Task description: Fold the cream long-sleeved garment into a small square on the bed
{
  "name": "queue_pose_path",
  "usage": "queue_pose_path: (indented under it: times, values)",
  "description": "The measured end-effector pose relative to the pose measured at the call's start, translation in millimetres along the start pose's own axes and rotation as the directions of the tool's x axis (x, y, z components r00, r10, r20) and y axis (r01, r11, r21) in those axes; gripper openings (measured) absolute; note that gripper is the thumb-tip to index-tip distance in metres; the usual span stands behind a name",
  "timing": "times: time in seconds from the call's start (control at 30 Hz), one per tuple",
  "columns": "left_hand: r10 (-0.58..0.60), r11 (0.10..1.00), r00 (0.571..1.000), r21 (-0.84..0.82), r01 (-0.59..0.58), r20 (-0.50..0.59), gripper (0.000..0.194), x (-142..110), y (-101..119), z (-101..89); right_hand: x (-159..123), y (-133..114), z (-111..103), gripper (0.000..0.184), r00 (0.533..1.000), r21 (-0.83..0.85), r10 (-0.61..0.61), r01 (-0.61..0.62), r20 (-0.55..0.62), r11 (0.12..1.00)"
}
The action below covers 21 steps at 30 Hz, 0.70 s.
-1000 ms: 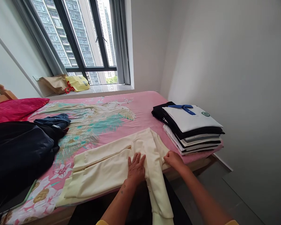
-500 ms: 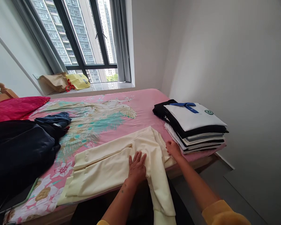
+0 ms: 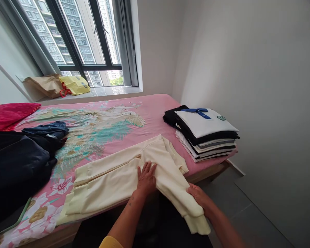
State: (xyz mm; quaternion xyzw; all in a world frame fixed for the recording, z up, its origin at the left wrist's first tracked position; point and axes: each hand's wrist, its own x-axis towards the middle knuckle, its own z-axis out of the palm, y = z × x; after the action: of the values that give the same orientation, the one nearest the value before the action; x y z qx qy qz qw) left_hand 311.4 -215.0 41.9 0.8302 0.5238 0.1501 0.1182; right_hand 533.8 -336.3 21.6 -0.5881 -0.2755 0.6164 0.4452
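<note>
A cream long-sleeved top (image 3: 111, 186) lies partly folded along the near edge of the bed. My left hand (image 3: 146, 179) rests flat on it near the shoulder, fingers spread. One sleeve (image 3: 179, 193) hangs over the bed's edge toward me, its ribbed cuff pointing down to the right. My right hand (image 3: 199, 198) grips the outer side of this sleeve above the cuff, with the thumb on top and the other fingers partly hidden. The collar end lies at the right, close to a stack of folded clothes (image 3: 206, 132).
The bed has a pink patterned sheet (image 3: 157, 110). Dark clothes (image 3: 18, 162) are heaped at the left, beside jeans (image 3: 48, 129) and a red pillow (image 3: 12, 113). Paper and yellow bags (image 3: 76, 85) sit on the windowsill. A wall (image 3: 248, 69) rises at the right.
My right hand has moved from beside the collar down to the sleeve and taken hold of it. The sleeve has swung out to the right. My left hand stays flat on the top.
</note>
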Motion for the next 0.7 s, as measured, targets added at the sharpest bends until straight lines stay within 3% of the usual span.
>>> queue_pose_path:
  times: [0.1,0.17,0.3,0.47,0.53,0.6,0.7]
  values:
    - [0.009,1.000,1.000,-0.026,-0.009,-0.011,0.065,0.3,-2.5,-1.2,-5.9,10.9,-18.0,0.020,0.996,-0.129,0.008,-0.019,-0.091,0.991]
    - [0.022,0.999,1.000,-0.048,-0.023,-0.021,0.061,-1.1,-4.4,-3.1,-14.7,18.3,-25.4,0.026,0.999,-0.143,0.024,-0.031,-0.049,0.989]
    - [0.050,0.997,0.998,-0.064,-0.053,-0.039,0.050,-8.6,-4.4,-7.6,-37.1,21.5,-27.5,0.041,0.983,-0.031,0.036,-0.031,0.179,0.999]
    - [0.101,0.995,0.995,-0.021,-0.102,-0.028,0.041,-27.4,5.7,-18.3,-55.6,19.4,-20.3,0.046,0.988,0.133,-0.025,0.005,0.153,0.991]
    - [0.197,0.980,0.980,-0.015,-0.197,-0.006,0.046,-41.9,15.5,-25.8,-62.0,20.3,-16.9,0.045,0.985,0.164,-0.043,0.015,0.168,0.986]
    - [0.392,0.920,0.918,-0.033,-0.390,0.062,0.065,-62.7,31.1,-30.9,-69.3,19.7,-11.7,0.044,0.984,0.188,-0.057,0.024,0.168,0.982]
    - [0.625,0.780,0.768,-0.094,-0.618,0.136,0.095,-99.9,61.7,-24.4,-81.8,14.0,0.8,0.042,0.991,0.255,-0.077,0.046,0.113,0.966]
